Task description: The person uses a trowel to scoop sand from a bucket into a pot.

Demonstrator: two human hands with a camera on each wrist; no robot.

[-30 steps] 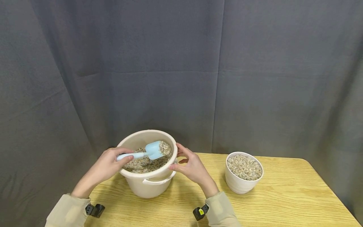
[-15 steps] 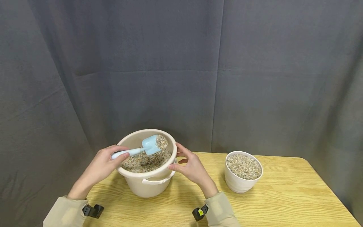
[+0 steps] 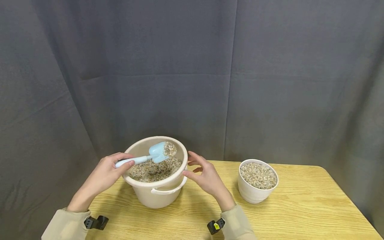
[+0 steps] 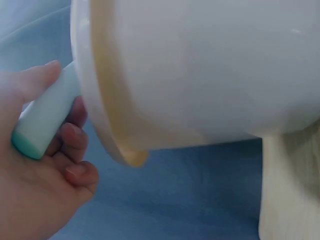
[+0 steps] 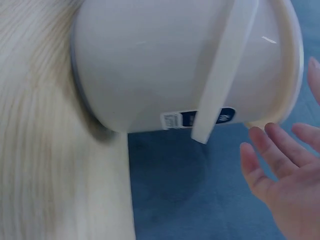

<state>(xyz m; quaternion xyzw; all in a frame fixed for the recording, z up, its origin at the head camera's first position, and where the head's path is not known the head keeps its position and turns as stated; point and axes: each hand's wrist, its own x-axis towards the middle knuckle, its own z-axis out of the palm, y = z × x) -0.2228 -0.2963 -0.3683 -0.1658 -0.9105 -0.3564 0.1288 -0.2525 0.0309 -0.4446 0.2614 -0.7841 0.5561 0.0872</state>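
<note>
My left hand (image 3: 106,171) grips the light blue handle of a small trowel (image 3: 156,153), its blade loaded with pale gravel at the tip. The blade hangs over the mouth of a cream bucket (image 3: 157,196), which holds a bed of mixed gravel (image 3: 159,170). In the left wrist view the fingers curl round the handle (image 4: 50,110) just outside the bucket's rim. At the bucket's right side my right hand (image 3: 207,176) is spread, thumb and fingers just off the rim. The right wrist view shows those fingers (image 5: 280,155) extended beside the rim, holding nothing.
A white pot (image 3: 255,195) filled with gravel stands on the wooden table (image 3: 312,200) to the right. The bucket's white carrying handle (image 3: 169,191) hangs down its front. A grey curtain (image 3: 192,83) closes off the back and sides.
The trowel has risen out of the gravel and shifted left, still carrying gravel. My right hand has let go of the bucket's rim and moved slightly right.
</note>
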